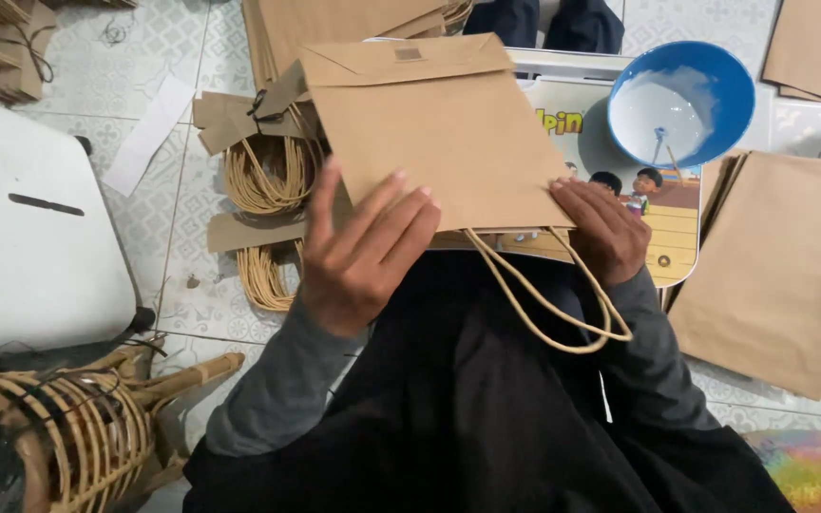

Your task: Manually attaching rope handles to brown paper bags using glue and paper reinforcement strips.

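A flat brown paper bag with a folded bottom flap lies tilted over the near edge of a small low table whose top carries a colourful cartoon print. The person's left hand rests against the bag's near left part with fingers spread and loose, thumb raised, the palm turned up toward the camera; it touches the paper rather than gripping it. The right hand presses down on the bag's near right corner, fingers curled over the edge, pinning it to the table. From that near edge a loop of twisted paper-cord handle hangs down over the person's dark lap.

At the table's far right corner stands a blue bowl; inside it is a white, pasty liquid covering the bottom, and a thin stick stands in it, leaning toward the near rim.

On the tiled floor to the left of the table lie bundles of cord handles with brown card strips attached, some coiled together. Beyond the bag, at the table's far edge, rests a stack of flat brown bags. Another stack of brown paper bags lies on the floor to the right of the table. A white plastic stool top sits at the left, and a woven rattan basket is near the lower left corner.
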